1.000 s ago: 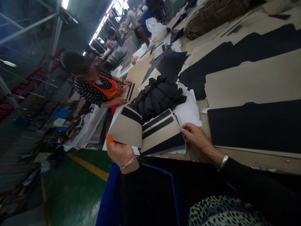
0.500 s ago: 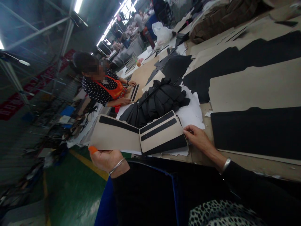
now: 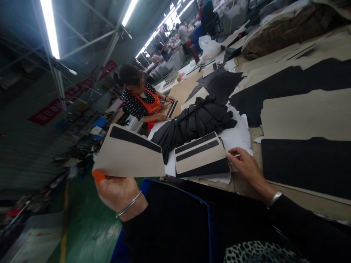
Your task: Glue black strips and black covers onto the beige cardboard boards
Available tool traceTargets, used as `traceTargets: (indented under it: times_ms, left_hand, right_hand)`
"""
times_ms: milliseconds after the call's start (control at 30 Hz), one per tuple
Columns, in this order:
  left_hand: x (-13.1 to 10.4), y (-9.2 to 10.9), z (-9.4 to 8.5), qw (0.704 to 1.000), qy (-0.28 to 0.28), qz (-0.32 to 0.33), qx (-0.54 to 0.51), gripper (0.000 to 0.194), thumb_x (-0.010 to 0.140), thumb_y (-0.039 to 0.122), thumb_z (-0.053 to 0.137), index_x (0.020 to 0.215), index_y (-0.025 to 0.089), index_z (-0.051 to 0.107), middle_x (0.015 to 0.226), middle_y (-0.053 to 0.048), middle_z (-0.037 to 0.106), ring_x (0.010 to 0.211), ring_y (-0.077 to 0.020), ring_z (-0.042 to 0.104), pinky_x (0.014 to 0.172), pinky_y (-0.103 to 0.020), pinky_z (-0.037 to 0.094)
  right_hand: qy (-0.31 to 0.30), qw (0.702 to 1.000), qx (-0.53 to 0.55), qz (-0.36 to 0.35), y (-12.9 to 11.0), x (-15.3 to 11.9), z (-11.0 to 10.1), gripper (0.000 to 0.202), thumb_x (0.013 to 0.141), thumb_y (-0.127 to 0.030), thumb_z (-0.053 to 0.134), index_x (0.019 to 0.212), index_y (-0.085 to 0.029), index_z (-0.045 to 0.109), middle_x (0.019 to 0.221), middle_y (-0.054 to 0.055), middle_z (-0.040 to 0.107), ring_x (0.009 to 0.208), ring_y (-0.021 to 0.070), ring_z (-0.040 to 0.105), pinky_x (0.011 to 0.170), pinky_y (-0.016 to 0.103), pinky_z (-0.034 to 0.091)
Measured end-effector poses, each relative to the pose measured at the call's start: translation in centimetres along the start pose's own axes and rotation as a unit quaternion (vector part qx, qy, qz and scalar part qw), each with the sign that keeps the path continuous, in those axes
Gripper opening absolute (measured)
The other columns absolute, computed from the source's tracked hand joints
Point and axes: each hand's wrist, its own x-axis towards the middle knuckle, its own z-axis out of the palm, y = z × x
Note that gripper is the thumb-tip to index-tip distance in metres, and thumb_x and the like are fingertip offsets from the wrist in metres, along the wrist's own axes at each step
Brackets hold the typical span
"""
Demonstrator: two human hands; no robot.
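My left hand (image 3: pixel 117 191), an orange cover on its thumb, grips the lower left corner of a beige panel (image 3: pixel 131 157) with one black strip along its top. This panel is held up in the air, tilted. My right hand (image 3: pixel 245 164) pinches the right edge of a second beige panel (image 3: pixel 201 155) that carries black strips and a black lower band. The two panels are apart, with a gap between them. Behind them lies a fanned heap of black strips (image 3: pixel 197 120) on white paper (image 3: pixel 238 128).
Across the table a co-worker in an orange apron (image 3: pixel 153 104) handles a similar striped panel (image 3: pixel 172 109). Stacks of beige panels (image 3: pixel 304 113) and black panels (image 3: pixel 307 159) lie at the right. A white plastic bag (image 3: pixel 208 47) sits farther back. Green floor (image 3: pixel 87 219) shows at lower left.
The two panels met at their inner edges before and are now separated. My left hand has moved left with its panel, my right hand slightly right. The view has shifted.
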Motion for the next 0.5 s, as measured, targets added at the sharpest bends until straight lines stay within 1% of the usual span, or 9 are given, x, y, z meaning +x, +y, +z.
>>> traceTargets:
  times_ms: [67,100,133,200,300,367,400,433,500]
  left_hand:
    - [-0.6,1.3,-0.2,0.996,0.014,-0.01,-0.085,0.048,0.095,0.038,0.054,0.139,0.019,0.049,0.166,-0.009,0.034,0.15,-0.0228,0.036,0.12,-0.038,0.041]
    - [-0.9,1.9,-0.1,0.993,0.018,-0.019,-0.112,0.044,0.095,0.035,0.055,0.137,0.02,0.052,0.165,-0.009,0.036,0.149,-0.0229,0.037,0.119,-0.038,0.042]
    - [-1.3,2.5,0.0,0.992,0.018,-0.031,-0.122,0.042,0.095,0.032,0.056,0.135,0.021,0.054,0.164,-0.008,0.038,0.149,-0.0229,0.038,0.118,-0.039,0.044]
    - [-2.1,3.4,0.5,0.99,0.022,-0.051,-0.133,0.04,0.096,0.028,0.056,0.135,0.022,0.057,0.162,-0.005,0.042,0.148,-0.0224,0.041,0.116,-0.04,0.046]
    - [-3.3,4.4,1.9,0.981,0.042,-0.092,-0.164,0.039,0.099,0.024,0.051,0.137,0.02,0.056,0.153,-0.001,0.055,0.142,-0.0187,0.048,0.113,-0.039,0.048]
    - [-4.0,4.6,2.7,0.977,0.042,-0.109,-0.179,0.036,0.1,0.023,0.05,0.135,0.019,0.058,0.141,0.001,0.066,0.137,-0.0159,0.053,0.111,-0.037,0.048]
    - [-4.2,4.6,3.0,0.975,0.034,-0.119,-0.186,0.034,0.099,0.022,0.052,0.132,0.02,0.06,0.134,0.003,0.07,0.135,-0.0144,0.055,0.111,-0.036,0.048]
    - [-4.3,4.5,3.1,0.972,0.024,-0.13,-0.194,0.033,0.097,0.021,0.055,0.129,0.022,0.062,0.127,0.005,0.073,0.133,-0.0125,0.056,0.11,-0.034,0.047]
    - [-4.6,4.3,3.3,0.962,0.0,-0.167,-0.215,0.031,0.094,0.021,0.061,0.123,0.028,0.065,0.117,0.009,0.077,0.132,-0.0088,0.056,0.11,-0.029,0.046]
  right_hand:
    - [0.027,0.999,0.007,-0.044,-1.5,-1.1,0.0,0.037,0.083,-0.052,0.061,0.099,-0.02,0.068,0.097,0.009,0.069,0.08,0.0238,0.064,0.077,0.039,0.049]
    - [0.016,0.998,0.026,-0.061,-2.3,-1.9,0.0,0.036,0.085,-0.053,0.061,0.101,-0.02,0.068,0.099,0.009,0.069,0.084,0.0242,0.064,0.081,0.04,0.049]
    - [-0.016,0.996,0.058,-0.067,-3.3,-2.8,0.2,0.037,0.086,-0.053,0.063,0.104,-0.021,0.068,0.101,0.009,0.069,0.089,0.0246,0.065,0.084,0.04,0.05]
    - [-0.123,0.98,0.148,-0.046,-5.0,-4.7,0.6,0.044,0.084,-0.053,0.069,0.115,-0.022,0.066,0.114,0.01,0.07,0.102,0.0257,0.065,0.091,0.041,0.05]
    - [-0.282,0.912,0.296,0.043,-6.8,-7.2,0.9,0.065,0.077,-0.051,0.079,0.132,-0.024,0.059,0.133,0.011,0.065,0.119,0.0262,0.063,0.1,0.042,0.048]
    - [-0.343,0.859,0.372,0.079,-7.5,-8.3,0.5,0.069,0.075,-0.049,0.082,0.134,-0.024,0.057,0.131,0.01,0.068,0.119,0.0247,0.064,0.099,0.04,0.048]
    - [-0.358,0.842,0.394,0.086,-7.7,-8.7,0.1,0.068,0.075,-0.047,0.083,0.133,-0.023,0.058,0.125,0.009,0.07,0.115,0.0233,0.066,0.096,0.037,0.049]
    - [-0.362,0.834,0.406,0.089,-7.9,-9.0,-0.3,0.066,0.074,-0.045,0.084,0.131,-0.023,0.059,0.118,0.008,0.073,0.108,0.0215,0.068,0.091,0.035,0.049]
    - [-0.336,0.842,0.411,0.1,-8.3,-9.4,-0.9,0.061,0.071,-0.041,0.087,0.124,-0.021,0.062,0.099,0.003,0.075,0.092,0.0174,0.068,0.077,0.028,0.049]
